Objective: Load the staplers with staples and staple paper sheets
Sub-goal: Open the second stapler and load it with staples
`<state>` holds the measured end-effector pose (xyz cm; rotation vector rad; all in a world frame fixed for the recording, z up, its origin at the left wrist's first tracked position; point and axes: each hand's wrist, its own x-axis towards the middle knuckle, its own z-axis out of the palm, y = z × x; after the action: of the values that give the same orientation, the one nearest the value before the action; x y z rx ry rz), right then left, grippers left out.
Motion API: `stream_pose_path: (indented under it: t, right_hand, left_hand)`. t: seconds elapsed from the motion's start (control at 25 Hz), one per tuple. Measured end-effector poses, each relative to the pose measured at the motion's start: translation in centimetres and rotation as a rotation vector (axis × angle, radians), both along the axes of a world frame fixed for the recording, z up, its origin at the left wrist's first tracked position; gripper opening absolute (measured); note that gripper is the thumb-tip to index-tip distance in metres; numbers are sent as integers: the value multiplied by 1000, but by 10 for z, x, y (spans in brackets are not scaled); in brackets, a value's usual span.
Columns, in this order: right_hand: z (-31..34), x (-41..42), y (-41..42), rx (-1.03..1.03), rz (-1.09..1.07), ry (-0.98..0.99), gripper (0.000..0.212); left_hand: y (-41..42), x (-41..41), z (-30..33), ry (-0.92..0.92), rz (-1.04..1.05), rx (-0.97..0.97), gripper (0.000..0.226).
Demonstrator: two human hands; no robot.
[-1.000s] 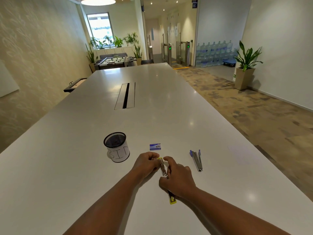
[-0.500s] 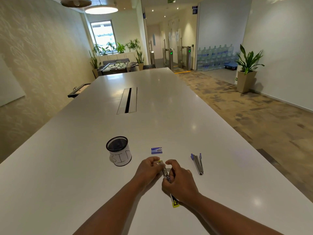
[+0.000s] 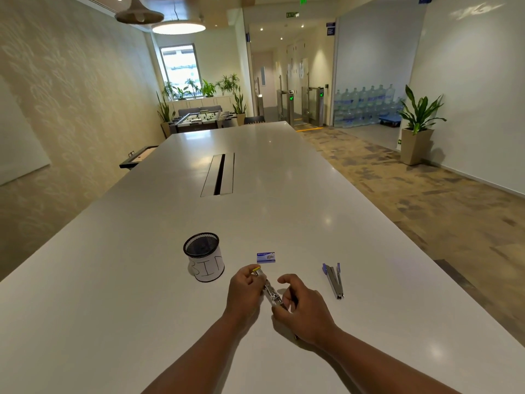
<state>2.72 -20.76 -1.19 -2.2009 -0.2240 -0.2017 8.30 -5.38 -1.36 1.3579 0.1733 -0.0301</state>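
Observation:
A yellow-tipped stapler point(image 3: 270, 290) lies swung open on the white table point(image 3: 113, 280), its metal staple channel showing between my hands. My left hand point(image 3: 245, 291) grips its far, yellow end. My right hand point(image 3: 298, 308) pinches the near part of the metal channel and hides the rest of the stapler. A small blue staple box point(image 3: 266, 257) lies just beyond my hands. A blue stapler point(image 3: 333, 280) lies open in a V to the right, untouched. No paper sheets are in view.
A black mesh cup point(image 3: 205, 257) wrapped in paper marked "BIN" stands left of my hands. A cable slot point(image 3: 218, 174) runs along the table's middle. The table's right edge drops to a carpeted floor point(image 3: 426, 209).
The camera has tilted up. My right hand has slid back along the stapler, uncovering more of the metal channel and covering the near yellow end. My left hand keeps its grip.

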Motion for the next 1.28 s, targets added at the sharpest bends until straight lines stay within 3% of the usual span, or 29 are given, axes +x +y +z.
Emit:
stream_pose_path:
  t: [0.2,0.4,0.48,0.68,0.8,0.88,1.0,1.16,1.28]
  right_hand:
    - [2,-5,-6,114,23,39,42]
    - [4,-5,-6,296,-66,18,22]
    - [2,-5,-2,178,-48,-29,7]
    - [-1,2,1,-172,22,-173,28]
    - [-1,3,5,-236,92,-202,30]
    - [-1,2,5,-297,91,-181,43]
    - [-3,1,5,-313,69,-152,58]
    - [0,1,9,-270,96,-140,37]
    - [1,0,8,-344,96,-114,42]
  left_hand:
    - [8,-5,-3,-55,193,77,22]
    - [5,-11,-6,-104,85,215,20]
    - [3,-14,-8,-132,31,252,19]
    - [1,-14,-2,-121,-50,112,12]
    - [2,-16,0,-120,-90,79,35]
    - [2,-18,1,-137,-114,73,47]
    - [2,-17,-2,-149,-132,71,35]
    - [0,-16,-6,-175,-117,168,16]
    - [1,-17,-5,-168,-91,181,19]
